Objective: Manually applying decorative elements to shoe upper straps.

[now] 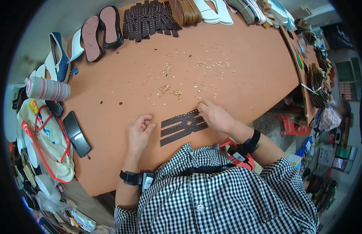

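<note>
The dark brown studded strap piece (177, 137) lies flat on the counter (267, 78) between the two hands, its long parted strips reaching toward the left fingers and its far end running beneath the right fingers. The right hand (217, 117) bears down on that end, thumb and forefinger drawn together over the upper strip; whether they grip the strip or some small thing on it, I cannot tell. The left hand (139, 133) rests just beside the strips, its fingers loosely curled with the thumb held apart, holding nothing and not touching the piece. Beyond both sets of fingers, small gold-coloured bits (177, 94) are strewn over the counter, thickest in a few loose heaps, the nearest just past the strap piece. Two small dark scraps (120, 103) sit beyond and to the left of the left fingers. Well to the left of those fingers are a dark phone (76, 133), a pale bag with a red cord (46, 140) and, farther off, a striped cup (48, 89) lying on its side. At the far edge, well away from the fingers, stand two pink-topped soles (110, 24), next to a spread of dark studded straps (149, 21) and a bundle of brown strips (187, 12).
</note>
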Demonstrator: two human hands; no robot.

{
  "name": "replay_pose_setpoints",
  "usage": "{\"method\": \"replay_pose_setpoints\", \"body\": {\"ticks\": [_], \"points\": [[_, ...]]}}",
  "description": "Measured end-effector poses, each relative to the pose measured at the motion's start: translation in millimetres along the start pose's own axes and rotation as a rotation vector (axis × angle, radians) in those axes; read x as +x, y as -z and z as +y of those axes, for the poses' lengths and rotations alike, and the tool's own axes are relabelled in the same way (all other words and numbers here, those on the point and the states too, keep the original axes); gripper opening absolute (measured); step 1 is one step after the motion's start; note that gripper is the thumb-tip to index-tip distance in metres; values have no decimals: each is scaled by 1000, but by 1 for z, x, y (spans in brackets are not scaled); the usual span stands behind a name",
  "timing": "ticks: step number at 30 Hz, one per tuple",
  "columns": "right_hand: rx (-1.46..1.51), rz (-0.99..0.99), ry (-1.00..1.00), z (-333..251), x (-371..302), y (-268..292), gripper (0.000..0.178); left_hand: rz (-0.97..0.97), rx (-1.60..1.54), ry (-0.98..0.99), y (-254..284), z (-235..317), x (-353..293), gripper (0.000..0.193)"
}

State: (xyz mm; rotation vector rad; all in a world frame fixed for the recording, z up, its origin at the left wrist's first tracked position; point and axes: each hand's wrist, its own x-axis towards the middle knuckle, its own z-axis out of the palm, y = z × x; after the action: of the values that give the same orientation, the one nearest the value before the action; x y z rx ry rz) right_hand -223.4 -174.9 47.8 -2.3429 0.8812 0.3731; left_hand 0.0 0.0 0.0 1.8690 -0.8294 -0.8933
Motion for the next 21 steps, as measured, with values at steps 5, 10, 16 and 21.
{"method": "replay_pose_setpoints", "body": {"ticks": [5, 10, 16, 21], "points": [[133, 156, 121, 12, 4, -8, 12, -44, -33, 25, 0, -3, -2, 21], [199, 113, 140, 15, 13, 1, 14, -40, 49, -36, 0, 0, -1, 23], [210, 98, 135, 15, 17, 2, 16, -64, -55, 57, 2, 0, 0, 22], [279, 186, 101, 16, 13, -5, 16, -67, -159, 159, 3, 11, 1, 23]]}}
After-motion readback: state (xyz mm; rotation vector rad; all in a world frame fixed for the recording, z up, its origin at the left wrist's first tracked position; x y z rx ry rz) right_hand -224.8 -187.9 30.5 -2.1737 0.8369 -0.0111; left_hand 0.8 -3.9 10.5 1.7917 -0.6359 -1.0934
